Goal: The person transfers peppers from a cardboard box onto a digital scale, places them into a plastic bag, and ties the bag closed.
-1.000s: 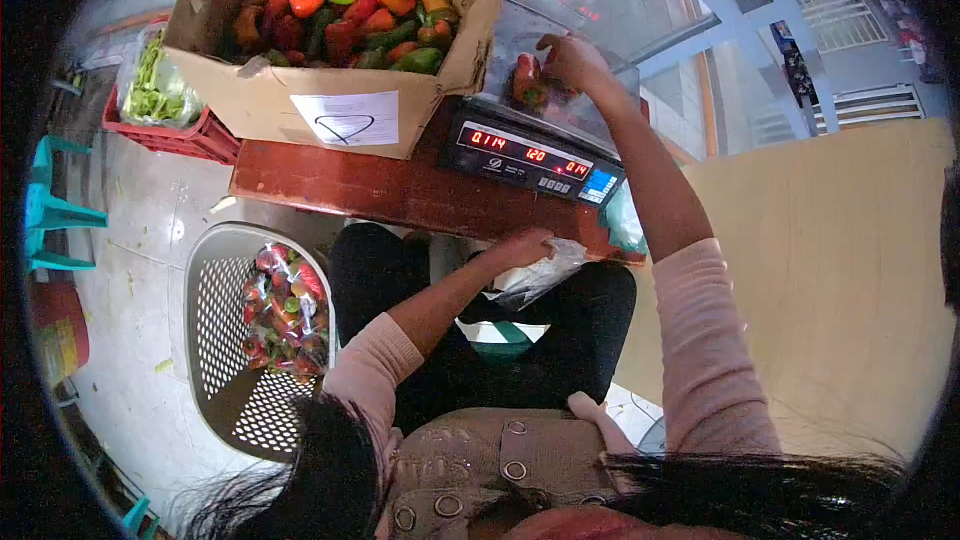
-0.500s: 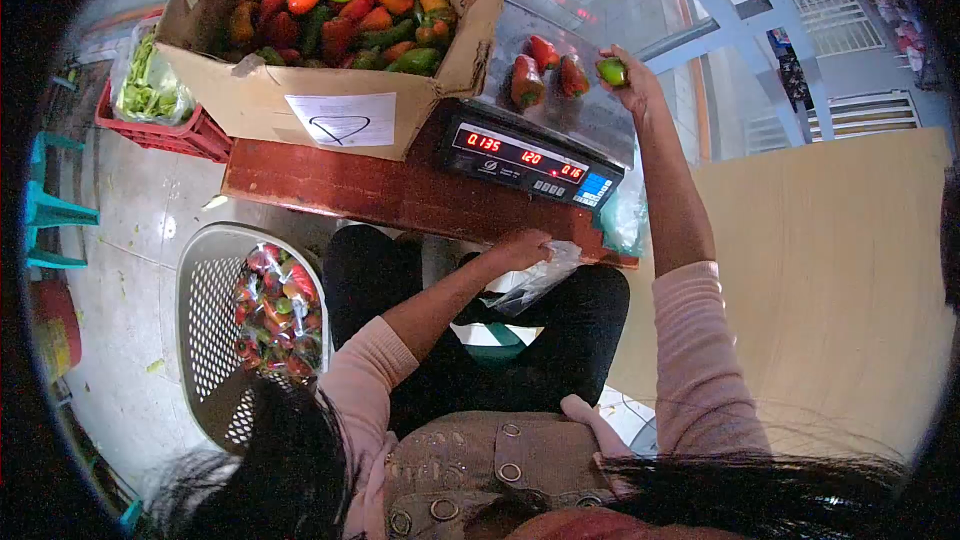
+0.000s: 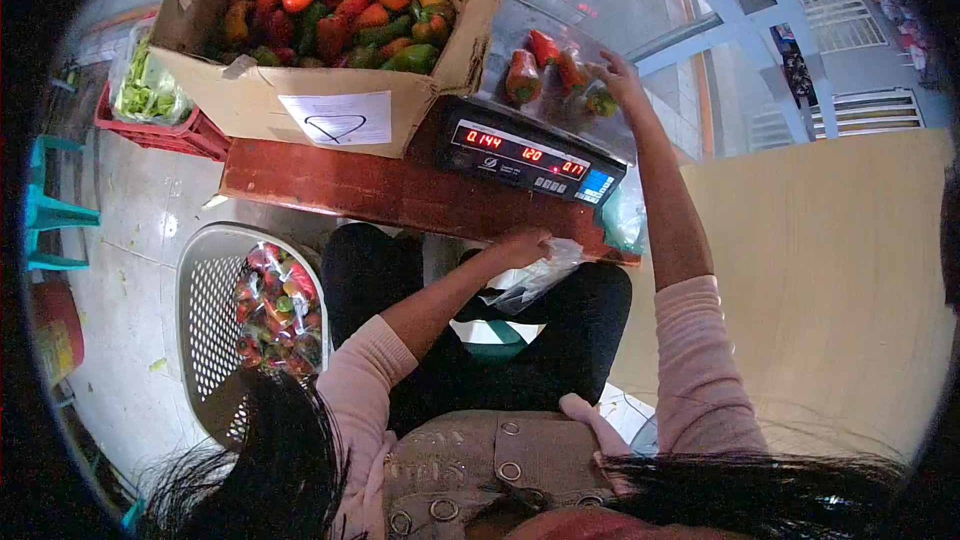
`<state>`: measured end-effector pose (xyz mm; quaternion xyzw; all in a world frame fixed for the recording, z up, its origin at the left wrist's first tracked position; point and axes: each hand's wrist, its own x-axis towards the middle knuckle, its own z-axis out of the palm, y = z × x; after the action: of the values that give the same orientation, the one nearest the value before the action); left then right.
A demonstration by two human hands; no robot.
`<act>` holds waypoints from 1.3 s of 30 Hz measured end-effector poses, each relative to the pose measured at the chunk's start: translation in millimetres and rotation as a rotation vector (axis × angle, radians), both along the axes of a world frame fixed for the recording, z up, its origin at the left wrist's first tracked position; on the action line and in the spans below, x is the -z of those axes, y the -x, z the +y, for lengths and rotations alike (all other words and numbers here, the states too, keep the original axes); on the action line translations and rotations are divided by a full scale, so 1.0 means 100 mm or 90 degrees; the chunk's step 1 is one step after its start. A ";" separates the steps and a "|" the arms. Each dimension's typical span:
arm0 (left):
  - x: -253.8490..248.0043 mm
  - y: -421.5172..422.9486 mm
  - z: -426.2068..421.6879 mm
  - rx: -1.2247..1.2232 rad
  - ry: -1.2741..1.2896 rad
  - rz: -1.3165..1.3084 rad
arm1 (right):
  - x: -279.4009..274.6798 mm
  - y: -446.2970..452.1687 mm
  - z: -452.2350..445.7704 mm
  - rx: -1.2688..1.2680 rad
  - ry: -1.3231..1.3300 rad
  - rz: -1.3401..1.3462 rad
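My left hand (image 3: 524, 246) holds a clear plastic bag (image 3: 540, 278) above my lap, its fingers closed on the bag's top. On the metal pan of a digital scale (image 3: 520, 155) lie several peppers, among them a red pepper (image 3: 523, 78) and a green pepper (image 3: 601, 103). The scale's display shows 0.144, 1.20 and 0.17. My right hand (image 3: 618, 77) is just above and beside the green pepper, fingers apart, holding nothing that I can make out.
A cardboard box (image 3: 235, 100) full of peppers stands left of the scale on a red-brown bench (image 3: 300, 180). Bagged peppers (image 3: 280, 310) lie in a pale basket (image 3: 205, 320). A red crate (image 3: 200, 137) holds greens. A wooden surface (image 3: 820, 270) is at right.
My right hand has put the green pepper on the pan and let go of it. The first reading has risen from 0.114 through 0.135 to 0.144. My left hand stays on the bag.
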<state>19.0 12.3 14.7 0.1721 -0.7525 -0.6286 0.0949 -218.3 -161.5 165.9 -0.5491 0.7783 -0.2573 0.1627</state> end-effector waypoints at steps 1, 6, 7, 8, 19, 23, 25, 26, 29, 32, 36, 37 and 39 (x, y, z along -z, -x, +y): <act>0.02 0.01 0.01 -0.011 -0.009 0.018 | -0.16 -0.07 0.05 0.013 0.006 -0.015; -0.22 -0.10 -0.08 0.022 -0.029 0.037 | -0.37 0.00 0.70 0.007 0.085 0.124; -0.27 -0.11 -0.08 0.014 -0.026 0.046 | -0.36 0.03 0.92 -0.003 0.070 0.203; -0.19 -0.07 -0.06 0.009 -0.031 0.041 | -0.26 0.11 1.12 -0.004 0.088 0.202; 0.01 0.07 0.03 0.046 -0.044 0.035 | -0.06 0.13 2.48 0.143 0.050 -0.054; -0.18 0.03 0.01 0.049 -0.076 0.054 | -0.15 -0.01 2.33 0.113 0.114 -0.079; -0.22 0.03 0.02 0.046 -0.117 0.076 | -0.29 -0.19 2.15 0.117 0.127 -0.043; -0.26 0.04 -0.01 0.053 -0.135 0.049 | -0.36 -0.28 2.04 0.118 0.134 -0.025; -0.38 0.00 -0.05 0.012 -0.175 0.023 | -0.44 -0.41 1.59 0.050 0.260 0.018; -0.11 0.04 -0.02 -0.095 -0.165 0.109 | -0.49 -0.49 0.94 -0.045 0.316 0.155; -0.32 -0.02 -0.14 -0.033 -0.095 0.113 | -0.37 -0.84 0.10 -0.093 0.214 0.252; -0.38 -0.05 -0.17 -0.016 -0.078 0.086 | -0.28 -0.92 -0.06 -0.040 0.141 0.263; -0.46 -0.12 -0.19 -0.049 -0.039 0.107 | -0.07 -0.87 -0.39 0.014 0.053 0.294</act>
<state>31.0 -6.5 61.0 0.1502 -0.7149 -0.6597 0.1766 -131.7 -200.1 173.0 -0.5913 0.7894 -0.1587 -0.0454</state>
